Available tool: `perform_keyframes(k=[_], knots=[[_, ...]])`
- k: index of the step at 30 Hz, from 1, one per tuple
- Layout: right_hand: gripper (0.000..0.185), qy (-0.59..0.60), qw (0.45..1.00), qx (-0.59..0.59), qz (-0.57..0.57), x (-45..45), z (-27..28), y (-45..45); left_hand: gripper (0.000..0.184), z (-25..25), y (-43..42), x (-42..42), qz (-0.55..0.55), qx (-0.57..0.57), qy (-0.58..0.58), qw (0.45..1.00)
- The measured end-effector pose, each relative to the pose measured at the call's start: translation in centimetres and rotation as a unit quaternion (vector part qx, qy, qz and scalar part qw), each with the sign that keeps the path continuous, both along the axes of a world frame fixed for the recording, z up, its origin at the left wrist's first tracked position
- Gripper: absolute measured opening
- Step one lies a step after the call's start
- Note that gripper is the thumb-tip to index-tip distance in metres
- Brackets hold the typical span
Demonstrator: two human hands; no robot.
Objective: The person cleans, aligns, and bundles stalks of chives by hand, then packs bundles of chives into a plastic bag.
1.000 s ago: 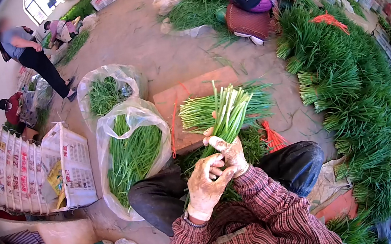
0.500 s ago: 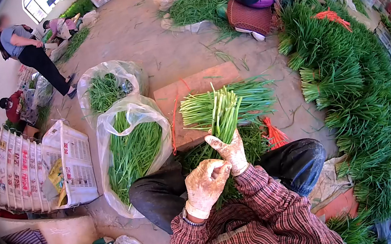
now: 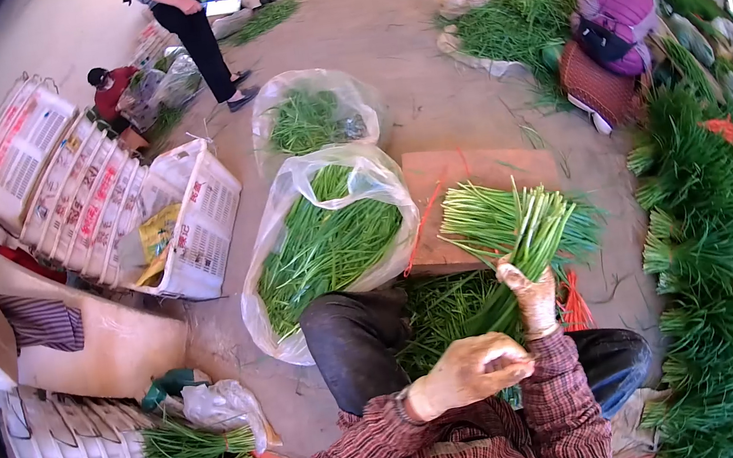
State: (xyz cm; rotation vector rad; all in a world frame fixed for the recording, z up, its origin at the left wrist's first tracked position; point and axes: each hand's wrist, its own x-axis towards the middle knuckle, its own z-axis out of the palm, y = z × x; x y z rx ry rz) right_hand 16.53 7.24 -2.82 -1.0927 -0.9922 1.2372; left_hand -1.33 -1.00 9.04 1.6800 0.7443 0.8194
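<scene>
My right hand (image 3: pixel 530 292), in a stained pale glove, is wrapped round a bunch of chives (image 3: pixel 537 228), pale cut ends up and green leaves hanging toward my lap. My left hand (image 3: pixel 469 374), gloved too, is curled with thumb and fingertips together, below and left of the right one; anything inside is hidden. Beyond the held bunch, more chives (image 3: pixel 477 218) lie on a reddish board (image 3: pixel 507 160). Loose greens (image 3: pixel 448 307) fill the space between my knees.
Clear plastic bags of chives (image 3: pixel 331 243) (image 3: pixel 304 120) stand left of the board. White crates (image 3: pixel 197 225) are stacked farther left. Tied bundles (image 3: pixel 710 274) line the right side. Orange ties (image 3: pixel 575 303) lie by my right knee. Several people work or stand beyond.
My view has swung left, so the scene sits farther right. My left hand has come away from the right wrist, lower and to the left. The right hand still grips the chives.
</scene>
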Motion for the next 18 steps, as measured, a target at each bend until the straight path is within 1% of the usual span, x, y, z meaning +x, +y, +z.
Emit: perform_keyframes(k=[1,2,3,4,5,6,7,8,10,11,12,14,15,16,17,18], knots=[[0.039,-0.043,0.999,-0.001,0.001,1.0,1.0,0.9,0.019,-0.2,-0.2,-1.4,0.021,0.006,-0.032,0.999],[0.044,-0.150,0.989,-0.012,0.009,2.2,4.0,1.5,0.017,0.1,-0.2,-3.2,0.034,-0.004,-0.029,0.999],[0.051,-0.217,0.976,0.032,0.005,3.3,5.6,2.6,0.015,-0.7,-0.6,-5.2,0.088,0.025,-0.023,0.996],[0.057,-0.284,0.956,0.073,-0.004,4.3,7.0,3.7,0.015,-0.7,-1.4,-7.9,0.139,-0.046,0.009,0.989],[0.064,-0.348,0.931,0.110,0.002,5.1,8.8,4.8,0.011,-1.6,-2.3,-10.1,0.200,-0.157,-0.095,0.962],[0.071,-0.412,0.900,0.144,0.008,5.9,10.2,6.0,0.007,-3.0,-2.8,-12.5,0.246,-0.173,-0.196,0.933],[0.077,-0.500,0.844,0.197,-0.007,6.9,10.6,7.4,0.008,-4.2,-4.0,-15.2,0.342,-0.198,-0.196,0.897],[0.077,-0.508,0.840,0.191,-0.012,7.8,10.9,8.6,0.015,-6.9,-5.1,-18.5,0.395,-0.163,-0.150,0.892],[0.081,-0.621,0.759,0.195,0.004,8.5,11.1,10.7,0.023,-10.7,-7.0,-23.7,0.508,-0.219,-0.058,0.831],[0.083,-0.644,0.739,0.196,0.014,8.5,11.0,11.8,0.025,-14.0,-8.3,-26.4,0.497,-0.255,-0.035,0.829],[0.083,-0.646,0.738,0.194,0.015,8.4,10.8,12.9,0.028,-17.3,-10.0,-27.9,0.486,-0.291,-0.013,0.824],[0.083,-0.684,0.701,0.197,0.052,7.6,10.0,15.0,0.031,-21.1,-13.5,-28.3,0.399,-0.383,0.064,0.831],[0.081,-0.692,0.694,0.187,0.067,7.0,9.4,15.9,0.030,-22.3,-15.3,-27.8,0.298,-0.336,0.252,0.857],[0.081,-0.693,0.695,0.178,0.068,6.4,8.4,16.6,0.030,-23.5,-17.0,-27.2,0.190,-0.254,0.423,0.849],[0.079,-0.692,0.695,0.180,0.079,5.8,7.0,17.4,0.029,-29.6,-21.0,-28.9,0.117,-0.256,0.471,0.836],[0.077,-0.690,0.694,0.181,0.090,5.4,5.4,18.4,0.032,-34.5,-24.2,-30.0,0.040,-0.252,0.511,0.821]])
